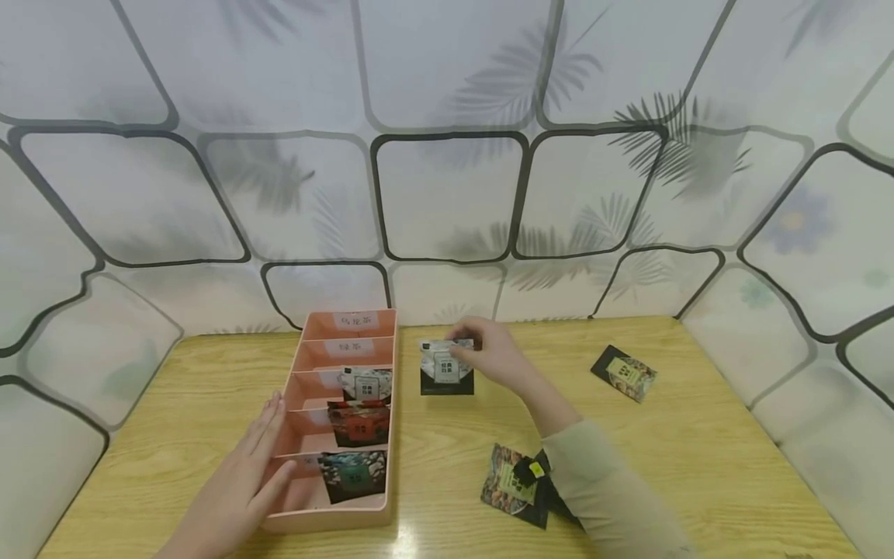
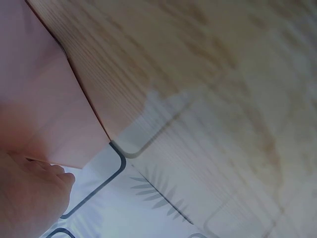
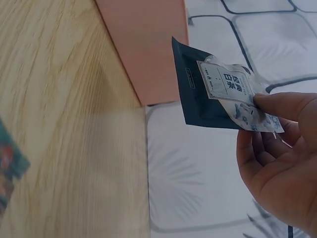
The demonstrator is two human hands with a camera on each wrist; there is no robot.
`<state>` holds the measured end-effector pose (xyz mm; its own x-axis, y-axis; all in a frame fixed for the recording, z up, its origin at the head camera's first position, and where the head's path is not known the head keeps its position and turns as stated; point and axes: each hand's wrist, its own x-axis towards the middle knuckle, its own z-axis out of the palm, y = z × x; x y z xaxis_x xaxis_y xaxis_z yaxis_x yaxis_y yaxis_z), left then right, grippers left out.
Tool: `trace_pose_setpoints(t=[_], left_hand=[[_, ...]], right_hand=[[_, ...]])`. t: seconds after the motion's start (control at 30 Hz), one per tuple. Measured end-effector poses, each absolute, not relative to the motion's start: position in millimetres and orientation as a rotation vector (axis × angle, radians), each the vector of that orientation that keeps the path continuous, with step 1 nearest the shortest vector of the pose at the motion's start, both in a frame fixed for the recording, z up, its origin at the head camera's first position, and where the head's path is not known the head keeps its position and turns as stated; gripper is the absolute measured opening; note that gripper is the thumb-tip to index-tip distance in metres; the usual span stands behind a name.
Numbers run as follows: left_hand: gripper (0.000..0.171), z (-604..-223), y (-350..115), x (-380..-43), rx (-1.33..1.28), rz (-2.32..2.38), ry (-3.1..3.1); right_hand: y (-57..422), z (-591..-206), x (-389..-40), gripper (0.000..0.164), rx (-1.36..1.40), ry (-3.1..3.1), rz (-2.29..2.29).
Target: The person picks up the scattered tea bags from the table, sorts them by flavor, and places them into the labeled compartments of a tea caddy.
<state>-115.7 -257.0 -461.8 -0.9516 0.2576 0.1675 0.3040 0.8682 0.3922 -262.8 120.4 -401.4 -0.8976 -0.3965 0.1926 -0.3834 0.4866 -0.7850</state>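
Note:
Between thumb and curled fingers, my right hand (image 1: 492, 353) pinches a white-and-dark tea sachet (image 1: 447, 376) by its top edge, just right of the pink divided box (image 1: 389, 497). The right wrist view shows the same sachet (image 3: 213, 94) with its label facing out and its dark bottom end free. My left hand (image 1: 240, 477), fingers straight, rests along the box's left wall. Inside the box, a matching white sachet (image 1: 366, 384) stands in the middle compartment. Nearer compartments hold red sachets (image 1: 359, 425) and a dark teal sachet (image 1: 355, 475).
The two far compartments show paper labels (image 1: 355, 321) on their back walls. Right of the box, a dark sachet with a yellow-green label (image 1: 628, 374) lies on the wooden table (image 1: 698, 466). More sachets (image 1: 506, 481) lie near the right forearm, partly hidden. A patterned curtain (image 1: 447, 194) closes off the back.

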Motion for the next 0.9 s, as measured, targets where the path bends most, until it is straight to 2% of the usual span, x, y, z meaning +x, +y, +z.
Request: trace_pose_setpoints(t=[0.9], left_hand=[[0.081,-462.0,-257.1,-116.6,-0.422,-0.657,-2.950]], right_hand=[[39.6,-388.7,-262.1,0.011,-0.750,2.608,-1.595]])
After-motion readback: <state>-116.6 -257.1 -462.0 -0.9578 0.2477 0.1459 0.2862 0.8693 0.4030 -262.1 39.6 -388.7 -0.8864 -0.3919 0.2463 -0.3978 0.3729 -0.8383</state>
